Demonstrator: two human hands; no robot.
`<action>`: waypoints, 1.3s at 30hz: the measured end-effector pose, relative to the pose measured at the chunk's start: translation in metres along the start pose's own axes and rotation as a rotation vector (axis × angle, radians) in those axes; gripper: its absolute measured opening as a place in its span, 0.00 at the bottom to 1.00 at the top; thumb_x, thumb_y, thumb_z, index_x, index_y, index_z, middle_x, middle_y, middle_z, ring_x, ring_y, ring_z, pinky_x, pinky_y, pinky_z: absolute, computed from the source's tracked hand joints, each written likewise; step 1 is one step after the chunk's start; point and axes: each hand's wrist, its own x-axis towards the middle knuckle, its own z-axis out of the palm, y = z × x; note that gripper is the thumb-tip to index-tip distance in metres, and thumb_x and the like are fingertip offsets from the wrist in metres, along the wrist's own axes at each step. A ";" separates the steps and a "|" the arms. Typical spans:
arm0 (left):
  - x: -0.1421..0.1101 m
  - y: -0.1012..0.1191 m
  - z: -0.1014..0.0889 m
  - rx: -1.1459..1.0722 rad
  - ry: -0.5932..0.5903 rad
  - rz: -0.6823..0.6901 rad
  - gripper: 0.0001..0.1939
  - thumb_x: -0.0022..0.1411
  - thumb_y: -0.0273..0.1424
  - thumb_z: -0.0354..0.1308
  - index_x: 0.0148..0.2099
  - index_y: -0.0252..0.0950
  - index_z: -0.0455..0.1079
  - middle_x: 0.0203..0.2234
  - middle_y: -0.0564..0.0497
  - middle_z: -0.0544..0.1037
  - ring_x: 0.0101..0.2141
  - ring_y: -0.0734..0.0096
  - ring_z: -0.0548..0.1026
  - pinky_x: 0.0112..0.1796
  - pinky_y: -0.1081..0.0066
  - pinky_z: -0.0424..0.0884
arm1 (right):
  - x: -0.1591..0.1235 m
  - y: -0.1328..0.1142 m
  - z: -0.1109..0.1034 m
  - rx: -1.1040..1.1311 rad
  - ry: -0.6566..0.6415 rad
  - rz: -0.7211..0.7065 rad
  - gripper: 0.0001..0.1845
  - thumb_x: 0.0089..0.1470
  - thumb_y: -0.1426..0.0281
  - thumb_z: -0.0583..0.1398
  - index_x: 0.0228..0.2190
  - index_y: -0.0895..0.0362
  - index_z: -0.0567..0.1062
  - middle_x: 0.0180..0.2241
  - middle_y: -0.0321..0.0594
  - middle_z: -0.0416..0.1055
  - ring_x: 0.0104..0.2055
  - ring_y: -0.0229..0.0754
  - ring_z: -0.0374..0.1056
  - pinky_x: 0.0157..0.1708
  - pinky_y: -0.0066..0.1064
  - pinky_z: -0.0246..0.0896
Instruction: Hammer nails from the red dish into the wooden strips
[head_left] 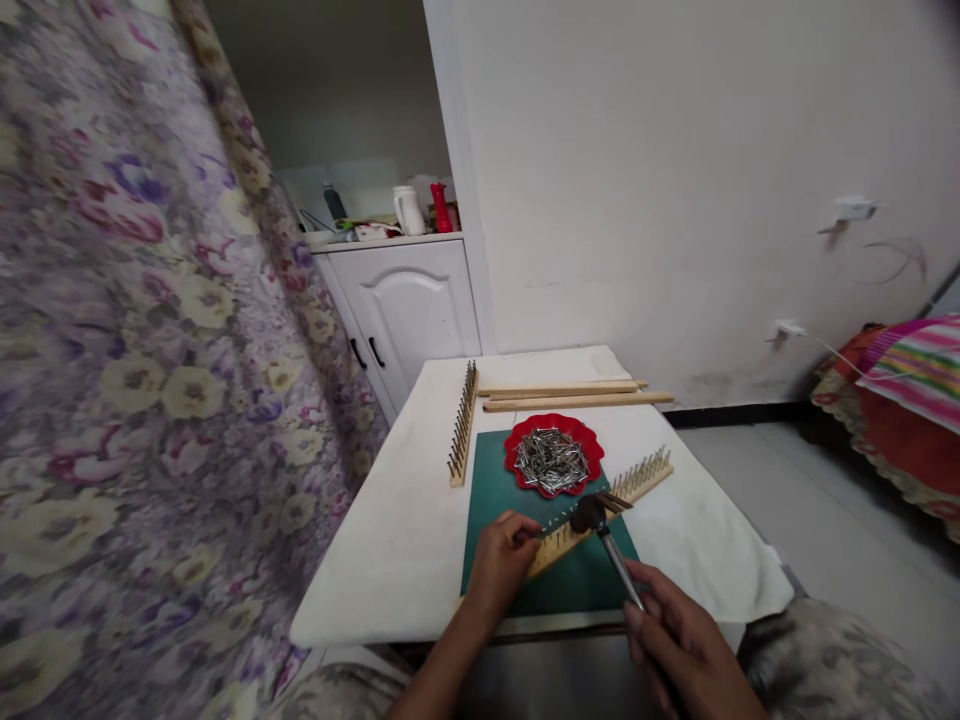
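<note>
My right hand [679, 635] is wrapped around the handle of a hammer [621, 568]. The hammer's dark head [589, 513] is over a narrow wooden strip [559, 545], hiding part of it. Thumb and fingers of my left hand [506, 560] are pinched together at the strip's near left end; whatever sits between them is too small to make out. Nails [641, 470] stand upright in rows along the strip, which lies slantwise across a green mat [487, 505]. Just beyond it, a red scalloped dish [512, 455] is heaped with loose nails [551, 460].
A second nail-studded strip [465, 425] lies at the left of the white-covered table [390, 540]. Bare wooden strips [577, 402] lie along the back. A wall [645, 200] rises behind, with a floral curtain [150, 360] on the left and a white cabinet [412, 300] beyond.
</note>
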 end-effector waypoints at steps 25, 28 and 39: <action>0.109 0.027 0.001 0.716 -0.205 0.151 0.14 0.57 0.22 0.52 0.42 0.39 0.75 0.40 0.48 0.77 0.40 0.67 0.73 0.42 0.71 0.65 | 0.014 0.048 -0.019 0.217 0.121 -0.046 0.30 0.44 0.49 0.62 0.45 0.54 0.68 0.14 0.27 0.64 0.12 0.32 0.52 0.15 0.24 0.46; 0.106 0.024 0.000 0.748 -0.177 0.164 0.14 0.58 0.23 0.51 0.42 0.37 0.74 0.40 0.46 0.76 0.43 0.64 0.71 0.44 0.68 0.64 | 0.016 0.051 -0.022 0.217 0.121 -0.043 0.31 0.45 0.50 0.62 0.46 0.54 0.67 0.15 0.28 0.67 0.12 0.33 0.54 0.15 0.24 0.47; 0.120 0.033 -0.002 0.860 -0.318 0.154 0.07 0.51 0.22 0.53 0.30 0.34 0.73 0.32 0.48 0.76 0.34 0.65 0.72 0.33 0.72 0.61 | 0.020 0.059 -0.022 0.226 0.058 -0.080 0.28 0.46 0.50 0.60 0.45 0.53 0.69 0.17 0.31 0.68 0.15 0.35 0.56 0.17 0.25 0.51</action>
